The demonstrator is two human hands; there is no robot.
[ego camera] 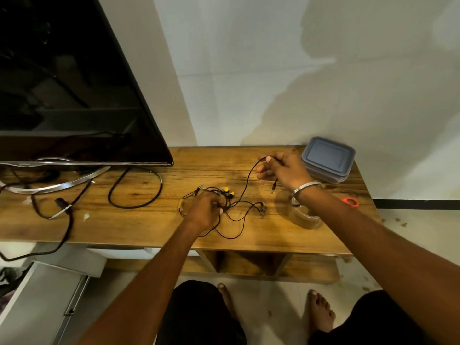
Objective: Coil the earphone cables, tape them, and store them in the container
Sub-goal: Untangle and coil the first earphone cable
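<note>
A tangle of thin dark earphone cables [235,207] with yellow earbuds [228,191] lies on the middle of the wooden table [139,220]. My left hand [204,210] rests on the tangle and its fingers curl into the cables. My right hand [283,169] is raised over the table and pinches one cable near its jack end, which dangles below the hand. The grey-lidded container [328,159], closed, stands at the back right. A clear tape roll [305,216] lies under my right forearm. Red-handled scissors [350,202] lie near the right edge.
A large black television [69,83] on a metal stand fills the left back. Thick black power cables [135,188] loop across the table's left half. The wall runs close behind the table. My bare feet [321,312] stand on the floor below the front edge.
</note>
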